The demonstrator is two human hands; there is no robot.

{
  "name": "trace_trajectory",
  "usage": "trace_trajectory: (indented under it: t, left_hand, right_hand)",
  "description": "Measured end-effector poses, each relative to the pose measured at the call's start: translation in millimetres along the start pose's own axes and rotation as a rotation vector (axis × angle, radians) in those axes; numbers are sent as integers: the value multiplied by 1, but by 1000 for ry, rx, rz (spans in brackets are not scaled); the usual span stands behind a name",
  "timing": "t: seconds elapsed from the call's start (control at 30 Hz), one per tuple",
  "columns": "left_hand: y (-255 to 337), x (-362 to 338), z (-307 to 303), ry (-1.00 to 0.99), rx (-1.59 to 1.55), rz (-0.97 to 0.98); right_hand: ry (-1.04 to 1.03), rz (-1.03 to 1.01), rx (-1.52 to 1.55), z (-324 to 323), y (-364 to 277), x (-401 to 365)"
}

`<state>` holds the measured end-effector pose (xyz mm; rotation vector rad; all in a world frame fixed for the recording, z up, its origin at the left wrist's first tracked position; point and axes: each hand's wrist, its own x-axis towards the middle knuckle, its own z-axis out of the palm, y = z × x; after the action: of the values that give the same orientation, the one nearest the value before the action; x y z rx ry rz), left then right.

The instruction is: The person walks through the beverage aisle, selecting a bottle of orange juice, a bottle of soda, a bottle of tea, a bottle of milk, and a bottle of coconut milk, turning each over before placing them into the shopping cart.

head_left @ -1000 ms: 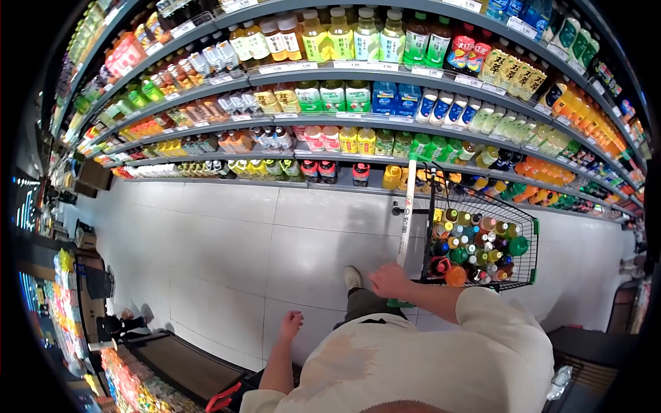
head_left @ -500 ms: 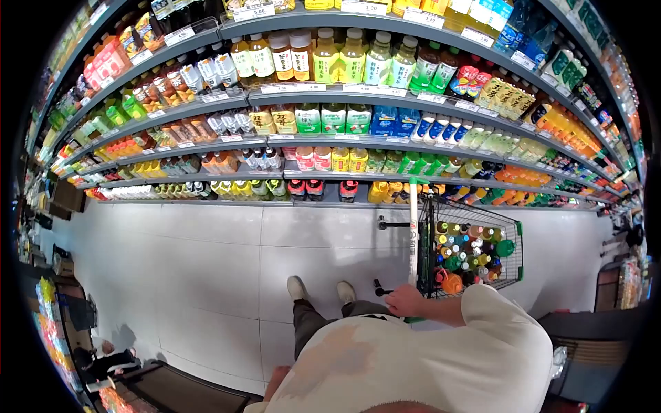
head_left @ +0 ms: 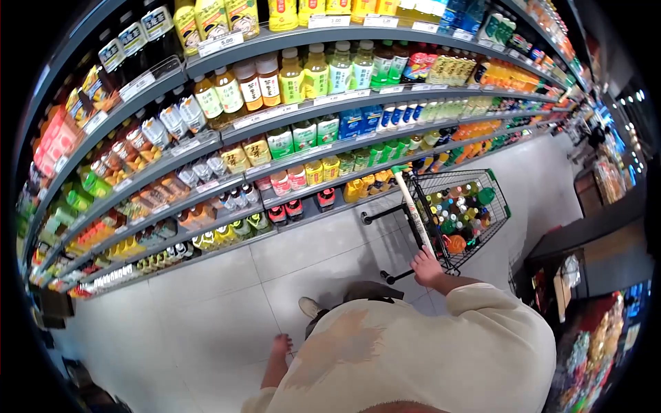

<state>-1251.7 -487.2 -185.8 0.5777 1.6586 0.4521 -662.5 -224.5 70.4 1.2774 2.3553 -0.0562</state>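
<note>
My right hand [head_left: 427, 267] is closed round the near end of the pale handle [head_left: 414, 215] of a shopping cart [head_left: 508, 212]. Many bottles [head_left: 457, 209] with caps of different colours fill the wire basket, among them one with a large orange top [head_left: 455, 244] and one with a green top [head_left: 486, 196]. Down at my side hangs my left hand [head_left: 282, 343], holding nothing, its fingers loosely apart over the floor.
Long shelves [head_left: 330, 93] of bottled and boxed drinks with price tags run ahead of me. Pale tiles [head_left: 200, 323] cover the floor. At the right stand a dark display unit [head_left: 585, 237] and packaged goods [head_left: 599, 344].
My view has turned, so the shelves now slant up to the right. The cart is angled in the view, my right hand still at its handle. My left hand has come further into sight.
</note>
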Motion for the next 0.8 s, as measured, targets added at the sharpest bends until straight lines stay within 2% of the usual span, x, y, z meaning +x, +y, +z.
trace_trajectory:
  t: [0.03,0.07,0.13,0.17,0.2,0.27,0.3,0.37,0.4,0.47,0.5,0.53,0.6,0.67,0.73,0.8]
  left_hand:
    - [39,12,-9,92,-295,-215]
    - [65,21,-19,76,-278,-208]
    - [113,36,-32,82,-173,-35]
    - [133,39,-35,71,-163,-26]
    - [152,41,-36,49,-130,-20]
    - [173,48,-37,28,-91,-7]
    - [177,51,-36,-2,-51,-20]
    - [176,58,-31,-40,26,-58]
    - [169,63,-28,-47,42,-77]
    - [139,83,-37,-206,454,209]
    - [132,86,-40,-257,626,296]
    - [128,86,-41,-287,764,292]
    - [129,84,-47,-327,933,242]
    - [140,88,-48,-330,1045,231]
    - [157,97,-48,-320,1184,265]
    - [175,110,-44,-328,1430,374]
  right_hand:
    - [11,48,27,-2,-6,3]
    - [8,71,31,-1,-15,7]
    - [-50,283,162,2,-28,23]
    - [-12,404,293,3,-39,31]
    - [-8,419,295,4,-48,41]
    - [53,842,848,13,-56,69]
    - [60,847,853,15,-52,82]
    - [95,592,1183,16,-42,103]
    - [97,595,1191,10,-34,114]
    - [85,142,1573,-22,-5,146]
    - [196,93,1542,-42,13,164]
    - [303,46,1512,-60,33,183]
    - [411,55,1507,-87,87,222]
    - [445,160,1469,-112,148,262]
    - [572,393,1233,-126,201,306]
    - [621,409,1269,-154,241,333]
